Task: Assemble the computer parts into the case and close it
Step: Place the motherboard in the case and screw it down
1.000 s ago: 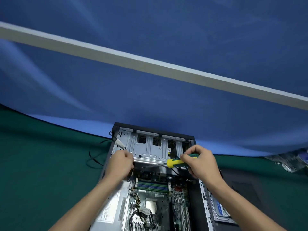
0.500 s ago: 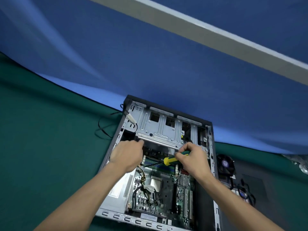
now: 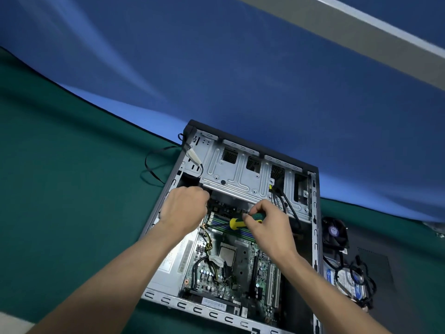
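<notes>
Green table cloth, blue backdrop (creased)

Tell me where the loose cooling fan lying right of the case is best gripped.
Grip the cooling fan by two opposite outer edges of its square frame, coming from above: it seems to lie flat, blades up, so avoid the hub and its cables.

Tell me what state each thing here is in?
Grey metal computer case: lying flat, side open.
Yellow-and-green-handled screwdriver: gripped by right hand.
Left hand: closed, at the silver drive cage.
Black cooling fan: outside the case.
Blue-labelled hard drive: outside, under cables.
</notes>
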`<state>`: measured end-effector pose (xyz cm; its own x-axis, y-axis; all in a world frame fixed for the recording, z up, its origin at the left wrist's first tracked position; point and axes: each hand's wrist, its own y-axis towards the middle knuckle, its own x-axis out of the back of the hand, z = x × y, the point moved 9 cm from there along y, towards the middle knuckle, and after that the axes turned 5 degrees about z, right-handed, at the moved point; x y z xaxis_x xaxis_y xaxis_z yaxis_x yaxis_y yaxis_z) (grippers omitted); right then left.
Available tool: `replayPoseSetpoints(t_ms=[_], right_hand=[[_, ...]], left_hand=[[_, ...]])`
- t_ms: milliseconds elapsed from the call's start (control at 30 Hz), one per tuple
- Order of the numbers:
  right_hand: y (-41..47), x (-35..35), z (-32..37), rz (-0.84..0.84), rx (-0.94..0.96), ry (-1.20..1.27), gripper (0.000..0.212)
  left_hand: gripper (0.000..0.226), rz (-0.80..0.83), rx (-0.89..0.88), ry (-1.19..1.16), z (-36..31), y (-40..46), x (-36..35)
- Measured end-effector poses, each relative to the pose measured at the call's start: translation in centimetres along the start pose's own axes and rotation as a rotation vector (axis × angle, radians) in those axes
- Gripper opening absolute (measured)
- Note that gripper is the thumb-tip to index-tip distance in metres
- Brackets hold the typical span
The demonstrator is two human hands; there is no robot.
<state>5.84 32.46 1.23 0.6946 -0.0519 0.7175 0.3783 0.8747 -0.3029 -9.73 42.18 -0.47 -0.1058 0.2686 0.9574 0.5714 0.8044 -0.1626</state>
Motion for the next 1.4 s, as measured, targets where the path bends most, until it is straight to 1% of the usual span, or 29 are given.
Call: replayPoseSetpoints(t_ms=[400,600,733,900,1000,1100,1167,1267,1333,1400], right_hand=[[-0.6,-0.4,1.7,0.002,0.112,-0.102,0.021],[-1.5,-1.4,2.8,0.038,0.193,-0.225,0.015],[-1.7,-1.8,3.8,0.042,0.224,-0.287,0.015],[-1.2,-2.4,5.7,0.076,0.274,-0.366,0.015],[-0.8,-2.8,6.8,0.092,0.301,-0.408,0.015],[-0.1,-3.1,7.7,0.132,0.300,-0.458,0.013],[0.5,-3.2,8.3,0.181,0.275,-0.481,0.016],[1.1,-3.8,9.1,0.319,0.213,-0.469,0.028],[1.4,-4.3,9.5,0.393,0.184,-0.436,0.030],[1.6,-4.4,10.0,0.360,0.200,-0.476,0.025]], left_hand=[[0.018,-0.007,0.037,-0.037,0.4,0.1,0.2],[0.020,0.001,0.034,-0.038,0.3,0.1,0.0],[0.018,-0.002,0.038,-0.017,0.3,0.1,0.1],[0.024,0.000,0.060,-0.001,0.3,0.0,0.4],[0.019,-0.007,0.071,-0.003,0.4,0.0,0.7],[0.015,-0.009,0.073,-0.001,0.3,-0.2,0.8],[0.013,-0.011,0.071,-0.003,0.2,-0.3,0.8],[0.012,-0.014,0.077,-0.010,0.3,-0.2,0.9],[0.014,-0.028,0.087,-0.026,0.4,-0.2,1.0],[0.013,-0.054,0.090,-0.045,0.4,-0.3,1.3]])
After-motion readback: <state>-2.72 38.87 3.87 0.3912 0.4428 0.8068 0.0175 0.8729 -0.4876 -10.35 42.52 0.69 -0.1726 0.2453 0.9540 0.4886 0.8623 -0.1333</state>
